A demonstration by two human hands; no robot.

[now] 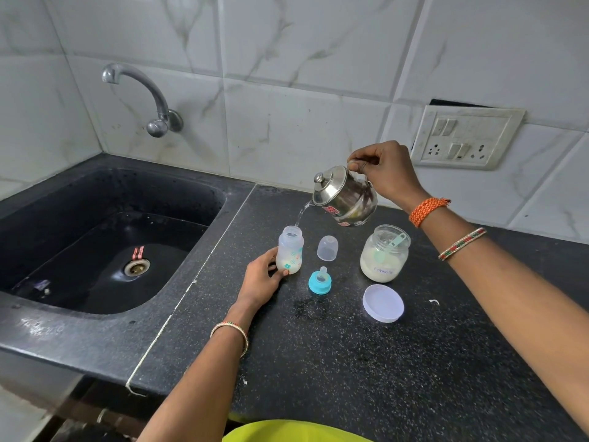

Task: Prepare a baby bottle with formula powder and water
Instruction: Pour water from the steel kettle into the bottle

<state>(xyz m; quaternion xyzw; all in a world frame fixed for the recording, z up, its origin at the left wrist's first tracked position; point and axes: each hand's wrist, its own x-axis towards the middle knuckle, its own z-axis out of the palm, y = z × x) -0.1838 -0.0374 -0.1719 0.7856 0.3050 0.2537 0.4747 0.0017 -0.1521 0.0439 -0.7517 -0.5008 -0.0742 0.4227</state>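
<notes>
Head view: the baby bottle (290, 250) is stood upright and uncapped on the black speckled counter (350, 362), just right of the sink (105, 244), and a thin stream of water (301, 215) is being poured into its open mouth. It is steadied low down by the left hand (261, 279), thumb and fingers curled round its base. Above and to the right, a small steel kettle (345, 196) is tipped spout-down, its handle gripped by the right hand (382, 170). Just right of the bottle, a clear cap (327, 248) is set upright, and the blue-ringed teat (320, 280) is placed in front of it. Further right, the open formula jar (384, 253) is seen with a scoop (396, 240) inside, its white lid (382, 303) laid flat nearer the person.
</notes>
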